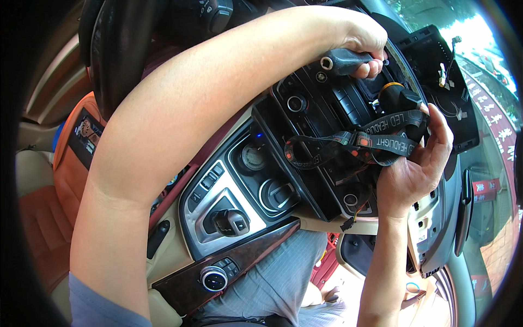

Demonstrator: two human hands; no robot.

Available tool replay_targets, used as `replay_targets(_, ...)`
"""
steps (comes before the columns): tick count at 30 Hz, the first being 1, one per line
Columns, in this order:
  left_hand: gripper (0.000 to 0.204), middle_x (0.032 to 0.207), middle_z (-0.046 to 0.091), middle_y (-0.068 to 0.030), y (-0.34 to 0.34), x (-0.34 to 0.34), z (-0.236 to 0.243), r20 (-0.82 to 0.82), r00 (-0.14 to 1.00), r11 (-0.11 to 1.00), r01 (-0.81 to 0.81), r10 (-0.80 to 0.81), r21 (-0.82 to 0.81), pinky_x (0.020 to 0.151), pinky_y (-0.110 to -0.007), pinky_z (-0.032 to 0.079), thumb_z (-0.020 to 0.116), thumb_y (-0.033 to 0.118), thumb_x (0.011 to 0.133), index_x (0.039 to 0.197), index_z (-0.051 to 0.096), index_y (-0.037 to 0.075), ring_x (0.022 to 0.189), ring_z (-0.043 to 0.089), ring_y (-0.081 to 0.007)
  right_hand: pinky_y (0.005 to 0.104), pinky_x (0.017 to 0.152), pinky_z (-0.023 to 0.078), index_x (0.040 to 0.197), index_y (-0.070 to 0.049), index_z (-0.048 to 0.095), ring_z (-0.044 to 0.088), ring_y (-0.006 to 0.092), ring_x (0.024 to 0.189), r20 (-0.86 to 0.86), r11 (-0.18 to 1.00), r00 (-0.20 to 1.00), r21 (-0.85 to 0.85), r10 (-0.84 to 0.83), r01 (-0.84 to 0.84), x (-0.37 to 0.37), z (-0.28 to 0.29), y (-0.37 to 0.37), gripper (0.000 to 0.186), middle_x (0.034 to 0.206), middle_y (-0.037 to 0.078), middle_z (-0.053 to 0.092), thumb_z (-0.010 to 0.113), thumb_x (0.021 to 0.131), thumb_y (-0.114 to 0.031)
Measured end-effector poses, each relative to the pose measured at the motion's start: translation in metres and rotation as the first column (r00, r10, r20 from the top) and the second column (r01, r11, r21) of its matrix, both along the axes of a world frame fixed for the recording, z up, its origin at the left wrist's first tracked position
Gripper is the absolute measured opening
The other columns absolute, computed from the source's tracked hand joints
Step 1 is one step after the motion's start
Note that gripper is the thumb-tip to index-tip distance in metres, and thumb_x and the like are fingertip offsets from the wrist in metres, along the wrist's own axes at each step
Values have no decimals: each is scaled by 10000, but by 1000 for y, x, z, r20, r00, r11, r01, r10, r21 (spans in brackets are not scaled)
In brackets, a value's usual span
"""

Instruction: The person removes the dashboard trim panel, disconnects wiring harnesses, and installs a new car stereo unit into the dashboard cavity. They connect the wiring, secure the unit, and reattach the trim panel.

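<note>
My left hand (369, 46) reaches across the dashboard's centre, its fingers wrapped round the black handle of a screwdriver (344, 61). The handle's butt end, with a square hole, faces back toward me. I cannot see its tip. My right hand (417, 169) grips a headlamp (400, 98) at the right side of the console. That lamp is black with a yellow ring, held near the opening in the dash. From it a dark printed strap (381, 140) hangs in loops over the console buttons (344, 103).
Below lie the gear lever (231, 222), a round control knob (213, 278) and the cup holders (277, 194). A loosened black screen housing with dangling wires (444, 76) leans near the windscreen. A loose connector (347, 224) hangs by the console. The steering wheel (122, 43) is upper left.
</note>
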State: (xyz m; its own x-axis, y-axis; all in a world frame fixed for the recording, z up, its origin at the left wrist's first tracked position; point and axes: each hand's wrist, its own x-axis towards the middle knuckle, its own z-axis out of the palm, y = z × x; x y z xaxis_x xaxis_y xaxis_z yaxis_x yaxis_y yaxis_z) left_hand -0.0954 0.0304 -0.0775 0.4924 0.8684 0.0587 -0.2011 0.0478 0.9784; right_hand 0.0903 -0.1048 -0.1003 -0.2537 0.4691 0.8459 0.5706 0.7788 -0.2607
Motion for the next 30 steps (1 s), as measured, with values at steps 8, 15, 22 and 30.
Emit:
replay_targets(8,182,687,558,-80,-22,1,2,68,996,996,-59,64,-62,381,-190,477,352,72,1059,987,499,-9,489,520,-84,352,958,535,1237,-37,646,625,271,1162,96,993,991,77,-92,85,0,4,0,541,1201,129,599,732,724,114)
replay_targets(15,101,740,591,-57,-43,2,5,84,985,983,-143,152,-112,414,-186,472,460,72,1039,989,528,16,539,539,-69,413,1010,518,1209,-47,665,627,338,1151,332,965,909,12,-251,262,-5,11,0,592,1187,153,605,556,679,194)
replay_targets(22,99,771,603,-62,-40,2,4,116,980,981,-146,160,-124,425,-198,483,488,77,1036,993,546,9,563,548,-77,439,1072,481,1290,-73,651,606,338,1216,410,948,875,-68,-258,312,-3,10,3,557,1268,157,618,583,757,72)
replay_targets(30,119,808,620,-84,-46,4,6,109,968,969,-213,227,-128,421,-209,479,505,72,1035,1031,568,-29,564,552,-85,366,1071,467,1308,4,659,661,251,1192,-18,815,997,-575,76,-72,0,34,5,461,1255,159,708,596,863,-101)
